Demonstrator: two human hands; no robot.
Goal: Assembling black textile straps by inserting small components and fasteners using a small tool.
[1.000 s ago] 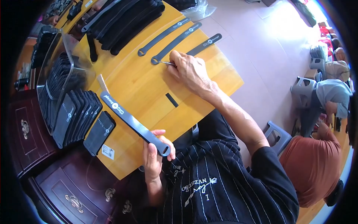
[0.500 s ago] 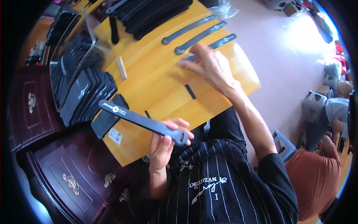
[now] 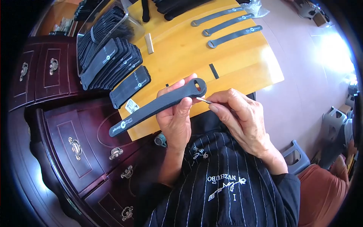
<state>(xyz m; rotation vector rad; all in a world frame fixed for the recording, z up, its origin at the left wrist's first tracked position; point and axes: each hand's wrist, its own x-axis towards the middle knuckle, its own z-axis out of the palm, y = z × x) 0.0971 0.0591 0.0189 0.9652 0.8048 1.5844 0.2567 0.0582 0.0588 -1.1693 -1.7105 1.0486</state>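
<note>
Across my left hand [image 3: 176, 121] lies a dark grey strap, seemingly a small stack of straps [image 3: 155, 107]. Its rounded end with an oval slot points up and right; the printed end hangs down to the left. The thumb presses on top and the fingers are behind it. My right hand [image 3: 242, 119] pinches a thin, silvery, pointed tool [image 3: 204, 100] between thumb and forefinger. The tool's tip is right at the slotted end; whether it touches cannot be made out. Three similar straps [image 3: 234, 36] lie side by side at the table's far right.
On the yellow wooden table [image 3: 181, 53] are a small wooden block [image 3: 149, 43], a short black strip [image 3: 214, 71] and a white label [image 3: 131, 106]. Stacked black straps [image 3: 113, 60] and a clear bin [image 3: 130, 17] stand left, beside dark red drawers [image 3: 90, 147]. Stools are at right.
My right hand has come back from the straps on the table to the left hand, carrying the thin tool. The left hand has raised and tilted the held strap, slotted end up.
</note>
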